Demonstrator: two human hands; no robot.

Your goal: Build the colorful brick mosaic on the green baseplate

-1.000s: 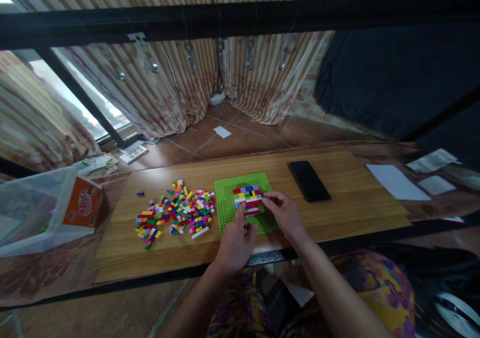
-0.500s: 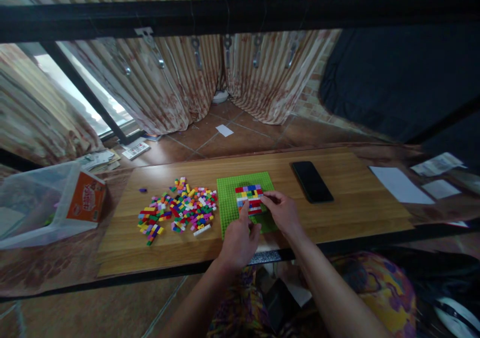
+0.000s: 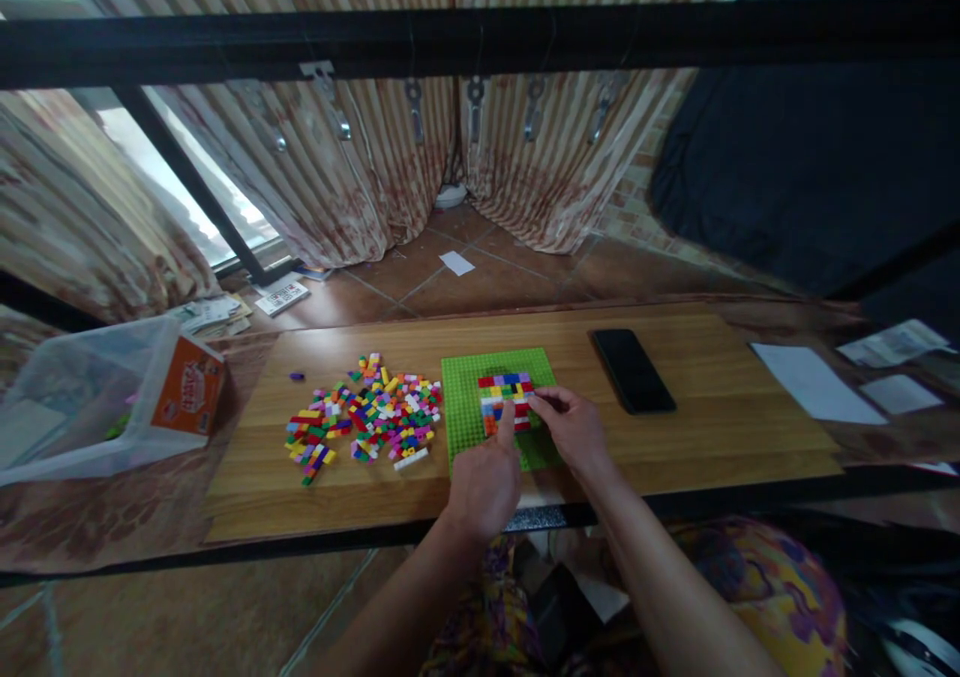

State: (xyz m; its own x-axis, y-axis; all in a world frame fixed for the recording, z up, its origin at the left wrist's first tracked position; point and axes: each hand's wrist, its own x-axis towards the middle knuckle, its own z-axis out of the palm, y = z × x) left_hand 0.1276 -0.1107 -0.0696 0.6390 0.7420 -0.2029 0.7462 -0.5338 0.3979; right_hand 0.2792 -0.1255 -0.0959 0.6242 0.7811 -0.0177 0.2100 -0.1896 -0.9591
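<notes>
A green studded baseplate (image 3: pixel 465 397) lies on the wooden board, bearing a block of multicoloured building bricks (image 3: pixel 512 387) set in rows. My left hand (image 3: pixel 486 477) reaches in from below, its index finger stretched out and its tip touching the near part of the bricks. The other fingers are curled, holding nothing visible. At the right edge of the brick block, my right hand (image 3: pixel 574 425) pinches with thumb and index finger on a small brick, mostly hidden by the fingertips. To the left is a loose pile of bricks (image 3: pixel 397 412) in many colours.
A black phone (image 3: pixel 634 370) rests right of the baseplate. A clear plastic bin (image 3: pixel 97 397) with an orange label stands at the far left. One purple brick (image 3: pixel 297 376) lies apart from the pile. White paper (image 3: pixel 816 383) lies to the right of the wooden board (image 3: pixel 720 397).
The whole view has shifted slightly, moving the scene to the right. My left thumb, apart from the hand before, is now tucked in. My right hand stays at the bricks' right edge.
</notes>
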